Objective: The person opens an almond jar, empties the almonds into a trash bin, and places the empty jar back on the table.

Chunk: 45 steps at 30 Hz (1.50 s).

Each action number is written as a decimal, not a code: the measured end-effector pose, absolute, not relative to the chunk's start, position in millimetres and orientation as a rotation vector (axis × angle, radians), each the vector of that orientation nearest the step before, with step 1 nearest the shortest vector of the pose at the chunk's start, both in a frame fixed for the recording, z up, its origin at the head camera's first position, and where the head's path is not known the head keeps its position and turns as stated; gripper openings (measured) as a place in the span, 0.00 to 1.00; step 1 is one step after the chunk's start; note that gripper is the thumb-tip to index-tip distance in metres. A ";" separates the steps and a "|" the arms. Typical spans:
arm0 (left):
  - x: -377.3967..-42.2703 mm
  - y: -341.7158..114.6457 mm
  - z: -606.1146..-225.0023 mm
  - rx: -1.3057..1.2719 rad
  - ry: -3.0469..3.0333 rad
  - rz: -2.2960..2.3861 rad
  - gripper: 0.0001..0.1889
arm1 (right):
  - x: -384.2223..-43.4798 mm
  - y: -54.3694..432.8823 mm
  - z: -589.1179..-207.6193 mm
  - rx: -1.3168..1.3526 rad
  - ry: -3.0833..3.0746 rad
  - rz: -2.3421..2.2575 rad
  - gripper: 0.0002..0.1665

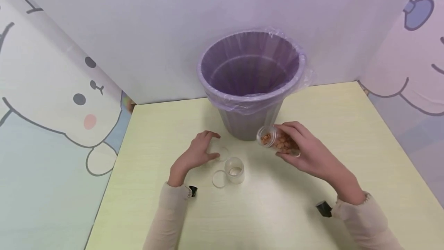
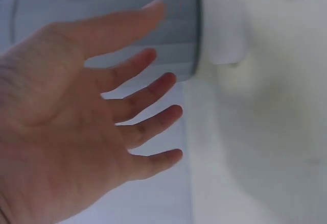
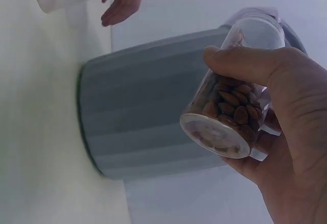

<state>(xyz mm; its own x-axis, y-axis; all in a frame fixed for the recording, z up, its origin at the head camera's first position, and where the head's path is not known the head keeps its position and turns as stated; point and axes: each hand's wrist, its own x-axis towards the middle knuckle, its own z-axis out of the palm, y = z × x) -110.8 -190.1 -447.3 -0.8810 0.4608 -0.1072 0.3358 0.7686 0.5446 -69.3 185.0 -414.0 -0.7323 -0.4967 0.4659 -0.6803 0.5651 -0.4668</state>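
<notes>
My right hand (image 1: 306,151) grips a clear jar (image 3: 225,94) partly filled with almonds (image 3: 235,104). It is held tilted above the table, its uncapped mouth facing left, in front of the bin. My left hand (image 1: 199,151) holds nothing; its fingers (image 2: 148,127) are spread and relaxed in the left wrist view. Close by its thumb lies a faint clear round piece (image 1: 222,154). Just right of that hand, a second clear jar (image 1: 234,171) stands upright and uncapped on the table, with a pale ring-shaped lid (image 1: 219,179) lying beside it.
A purple-grey trash bin (image 1: 249,120) with a clear plastic liner (image 1: 300,82) folded over its rim stands at the back of the pale wood table (image 1: 277,215). A plain wall (image 1: 138,30) rises behind it, with cartoon-printed panels (image 1: 62,99) at both sides.
</notes>
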 end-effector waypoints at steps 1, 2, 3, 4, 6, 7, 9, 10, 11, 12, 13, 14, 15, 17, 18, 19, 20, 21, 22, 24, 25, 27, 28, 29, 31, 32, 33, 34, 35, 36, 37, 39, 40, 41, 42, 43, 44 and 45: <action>-112.1 -191.2 -441.3 0.632 2.736 0.826 0.27 | -70.2 188.0 -409.6 0.973 -2.520 0.930 0.51; -113.0 -192.4 -434.2 0.629 2.739 0.882 0.24 | -71.2 190.9 -405.2 0.976 -2.518 0.928 0.52; -114.0 -193.8 -427.9 0.631 2.747 0.936 0.22 | -72.2 193.6 -400.5 0.982 -2.513 0.923 0.52; -115.1 -195.1 -421.3 0.631 2.755 0.992 0.19 | -73.3 196.1 -395.6 0.988 -2.510 0.915 0.53; -116.9 -197.0 -406.6 0.633 2.758 1.119 0.16 | -75.5 200.7 -385.3 1.004 -2.496 0.902 0.53; -117.3 -197.5 -398.2 0.630 2.759 1.180 0.15 | -76.7 202.6 -380.1 1.012 -2.488 0.897 0.54; -118.0 -198.0 -381.7 0.624 2.757 1.305 0.14 | -79.1 205.9 -369.9 1.037 -2.463 0.890 0.54; -118.4 -197.8 -373.0 0.621 2.752 1.369 0.14 | -80.3 207.2 -365.2 1.054 -2.447 0.892 0.55; -118.8 -197.7 -364.3 0.611 2.744 1.430 0.14 | -81.5 208.3 -360.7 1.069 -2.430 0.899 0.55; -119.4 -197.5 -356.2 0.596 2.740 1.483 0.13 | -82.8 209.1 -356.3 1.085 -2.416 0.906 0.55; -120.2 -197.4 -348.4 0.580 2.723 1.545 0.14 | -83.9 210.0 -352.3 1.103 -2.406 0.912 0.55; -120.6 -197.3 -340.8 0.562 2.688 1.615 0.14 | -84.9 210.6 -348.4 1.121 -2.395 0.920 0.55; -120.8 -197.2 -333.7 0.540 2.648 1.684 0.15 | -85.8 211.0 -344.6 1.135 -2.388 0.926 0.55; -121.1 -197.3 -319.7 0.483 2.519 1.832 0.16 | -87.2 211.8 -336.1 1.158 -2.396 0.934 0.53; -121.5 -197.2 -313.3 0.449 2.431 1.905 0.17 | -87.8 211.9 -331.7 1.173 -2.394 0.939 0.52; -122.0 -197.2 -307.4 0.410 2.327 1.980 0.17 | -88.5 212.0 -327.6 1.187 -2.390 0.945 0.48; -122.7 -197.0 -301.6 0.366 2.230 2.040 0.17 | -89.3 212.0 -323.3 1.200 -2.380 0.956 0.46; -123.9 -196.8 -296.4 0.323 2.138 2.089 0.17 | -90.2 211.9 -318.8 1.213 -2.371 0.963 0.44; -125.6 -196.5 -291.3 0.278 2.043 2.135 0.17 | -91.1 212.1 -314.4 1.224 -2.360 0.973 0.43; -130.4 -196.0 -283.4 0.205 1.896 2.199 0.18 | -93.6 212.1 -305.6 1.244 -2.329 0.981 0.44; -132.7 -195.6 -279.7 0.178 1.838 2.224 0.19 | -95.1 212.3 -301.1 1.253 -2.319 0.974 0.44; -136.8 -194.1 -272.5 0.123 1.752 2.263 0.21 | -98.1 212.3 -291.4 1.269 -2.306 0.959 0.45; -138.7 -193.0 -269.4 0.088 1.709 2.283 0.22 | -99.8 212.5 -286.8 1.275 -2.303 0.945 0.46; -140.4 -191.8 -266.5 0.056 1.665 2.302 0.24 | -101.8 212.5 -282.1 1.282 -2.300 0.925 0.46; -143.4 -188.9 -261.6 0.006 1.586 2.328 0.25 | -105.9 212.8 -273.2 1.295 -2.299 0.891 0.47; -144.9 -186.6 -259.6 -0.019 1.548 2.342 0.25 | -108.1 213.3 -269.3 1.296 -2.300 0.878 0.47; -146.1 -184.3 -258.1 -0.037 1.506 2.351 0.25 | -110.3 213.7 -265.7 1.300 -2.299 0.866 0.47; -147.4 -182.0 -256.9 -0.052 1.477 2.356 0.26 | -112.3 214.3 -262.0 1.294 -2.317 0.847 0.48; -148.2 -179.3 -255.6 -0.061 1.468 2.357 0.26 | -114.5 214.8 -258.3 1.296 -2.329 0.840 0.47; -149.1 -176.5 -254.7 -0.069 1.475 2.353 0.26 | -116.6 215.4 -254.8 1.298 -2.342 0.836 0.47; -149.6 -173.4 -254.0 -0.084 1.486 2.352 0.27 | -119.0 215.8 -251.9 1.301 -2.349 0.831 0.47; -150.6 -167.6 -252.5 -0.121 1.512 2.354 0.29 | -123.7 216.4 -246.3 1.303 -2.376 0.820 0.51; -151.2 -165.3 -251.8 -0.140 1.534 2.356 0.30 | -126.0 216.6 -243.7 1.300 -2.393 0.807 0.55; -151.7 -163.0 -251.3 -0.157 1.560 2.352 0.31 | -128.5 216.4 -241.3 1.303 -2.400 0.802 0.58; -152.6 -161.4 -250.9 -0.173 1.570 2.352 0.32 | -130.8 216.3 -239.2 1.295 -2.418 0.790 0.60; -153.4 -160.0 -250.5 -0.187 1.580 2.352 0.33 | -133.5 216.1 -237.2 1.289 -2.436 0.775 0.60; -154.4 -159.0 -250.2 -0.193 1.590 2.345 0.33 | -136.1 215.8 -234.9 1.286 -2.454 0.758 0.61; -155.4 -158.1 -250.1 -0.196 1.599 2.337 0.33 | -139.1 215.7 -232.8 1.278 -2.481 0.744 0.61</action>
